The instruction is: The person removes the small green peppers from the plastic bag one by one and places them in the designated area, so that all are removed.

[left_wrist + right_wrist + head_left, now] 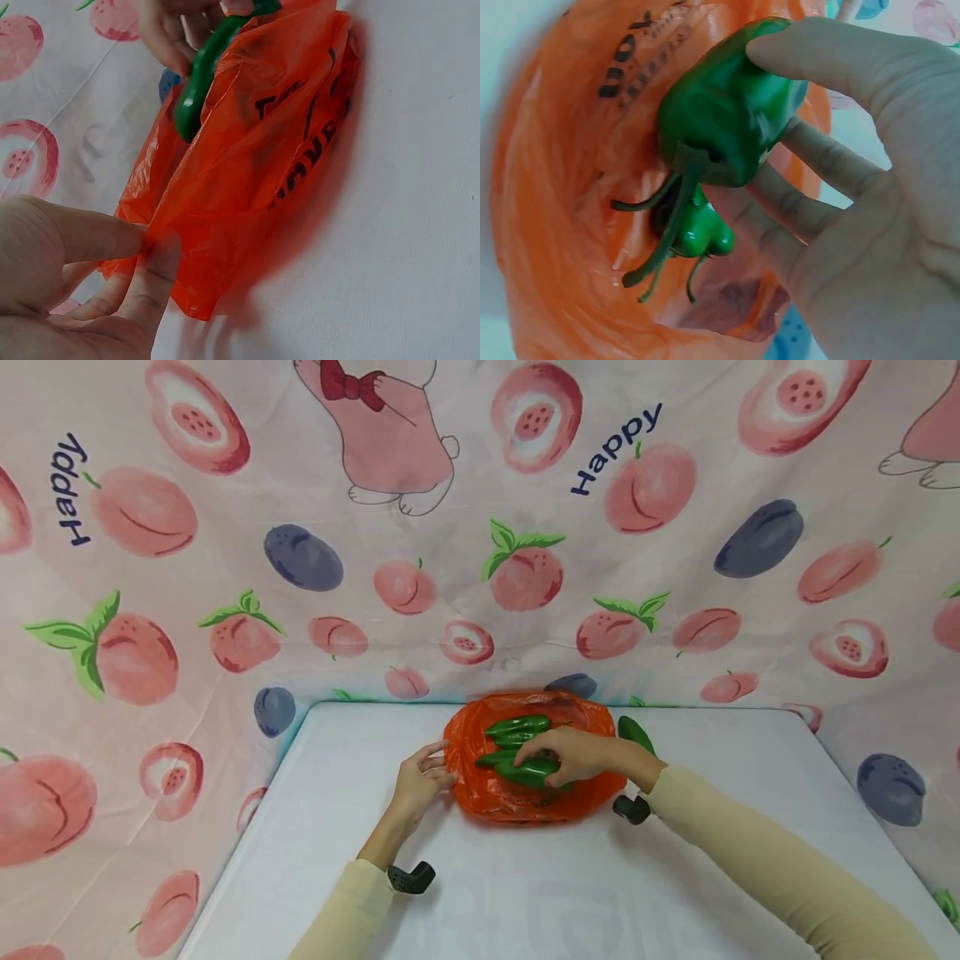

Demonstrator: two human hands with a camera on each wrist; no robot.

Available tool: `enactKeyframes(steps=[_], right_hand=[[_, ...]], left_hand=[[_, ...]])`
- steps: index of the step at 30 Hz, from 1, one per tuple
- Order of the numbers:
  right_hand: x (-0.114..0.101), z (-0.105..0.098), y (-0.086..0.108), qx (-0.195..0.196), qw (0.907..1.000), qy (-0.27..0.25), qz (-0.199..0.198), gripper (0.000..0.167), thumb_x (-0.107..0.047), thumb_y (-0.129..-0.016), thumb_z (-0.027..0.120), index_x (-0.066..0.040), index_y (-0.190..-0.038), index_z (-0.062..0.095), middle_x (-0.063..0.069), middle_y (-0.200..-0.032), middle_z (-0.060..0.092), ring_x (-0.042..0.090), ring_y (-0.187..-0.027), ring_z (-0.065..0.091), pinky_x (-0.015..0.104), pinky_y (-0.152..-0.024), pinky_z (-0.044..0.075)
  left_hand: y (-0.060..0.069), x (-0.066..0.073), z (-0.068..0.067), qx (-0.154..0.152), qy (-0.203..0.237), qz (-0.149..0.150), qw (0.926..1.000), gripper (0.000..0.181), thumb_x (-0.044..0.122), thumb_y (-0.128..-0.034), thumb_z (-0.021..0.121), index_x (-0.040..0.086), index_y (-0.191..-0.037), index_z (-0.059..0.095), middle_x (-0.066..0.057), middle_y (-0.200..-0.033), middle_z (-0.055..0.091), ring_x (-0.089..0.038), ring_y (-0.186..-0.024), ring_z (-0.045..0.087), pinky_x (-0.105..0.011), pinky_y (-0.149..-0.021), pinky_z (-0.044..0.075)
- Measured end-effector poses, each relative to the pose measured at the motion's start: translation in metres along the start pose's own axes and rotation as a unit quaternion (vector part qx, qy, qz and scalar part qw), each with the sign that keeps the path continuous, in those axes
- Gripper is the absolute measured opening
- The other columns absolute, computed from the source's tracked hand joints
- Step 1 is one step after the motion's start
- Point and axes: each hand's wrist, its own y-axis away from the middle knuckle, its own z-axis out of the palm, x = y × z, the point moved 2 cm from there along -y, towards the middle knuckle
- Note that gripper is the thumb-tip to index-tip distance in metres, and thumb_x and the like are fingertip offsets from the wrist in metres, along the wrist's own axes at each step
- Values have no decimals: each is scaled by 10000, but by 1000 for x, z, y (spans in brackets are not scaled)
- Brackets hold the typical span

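Observation:
An orange-red plastic bag (465,785) lies with its mouth open on the white table, several green peppers (517,725) inside it. My left hand (418,783) is at the bag's left side; in the left wrist view, its thumb and fingers pinch the bag's rim. Over the bag's mouth, my right hand (576,753) grips a green pepper (720,105) between thumb and fingers. That pepper's long stem points down toward the peppers (697,229) in the bag, as the right wrist view shows. The bag's wall hides part of its contents in the left wrist view.
Another green pepper (636,735) lies on the table just right of the bag, partly behind the right wrist. A fruit-print cloth (450,560) hangs behind the white table (510,893). Dark wrist cameras (412,878) stick out from both wrists.

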Motion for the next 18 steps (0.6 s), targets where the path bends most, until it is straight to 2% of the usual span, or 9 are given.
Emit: enactKeyframes(steps=[4,11,13,15,18], right_hand=[[-5,-7,3,231,9997,-2,-89,477,-88,-898,778,-239,-1337,666,-13,-1319,602,212,-1037,534,385,-871,533],[-13,-18,7,736,9964,-120,-398,488,-98,-901,782,-202,-1358,646,0,-1375,602,225,-1074,595,388,-914,554],[-14,-20,8,885,9948,-133,-492,490,-108,-901,789,-198,-1360,642,-2,-1362,610,226,-1009,612,361,-865,560],[-15,-23,8,1052,9929,-123,-546,490,-120,-899,795,-201,-1357,641,-11,-1363,613,208,-1012,614,349,-858,560],[-17,-26,8,1318,9890,-114,-655,487,-134,-896,802,-193,-1351,640,-12,-1367,615,198,-1052,610,387,-883,566]], left_hand=[[0,0,0,-20,50,-29,10000,630,-151,-855,719,59,-1432,582,-217,-1188,652,-177,-899,709,-271,-744,600],[-1,2,-1,-38,-39,39,10000,622,-153,-857,714,49,-1430,580,-222,-1184,656,-192,-899,711,-309,-765,607],[-2,2,-2,-42,-26,12,10000,626,-152,-856,715,55,-1432,581,-218,-1184,656,-192,-898,712,-306,-768,607],[-2,2,-2,-45,-22,18,10000,625,-156,-855,713,48,-1431,582,-219,-1186,654,-191,-900,713,-297,-762,605],[-2,1,-3,-21,-27,36,10000,626,-165,-847,714,40,-1425,585,-219,-1183,655,-191,-907,716,-286,-745,603]])
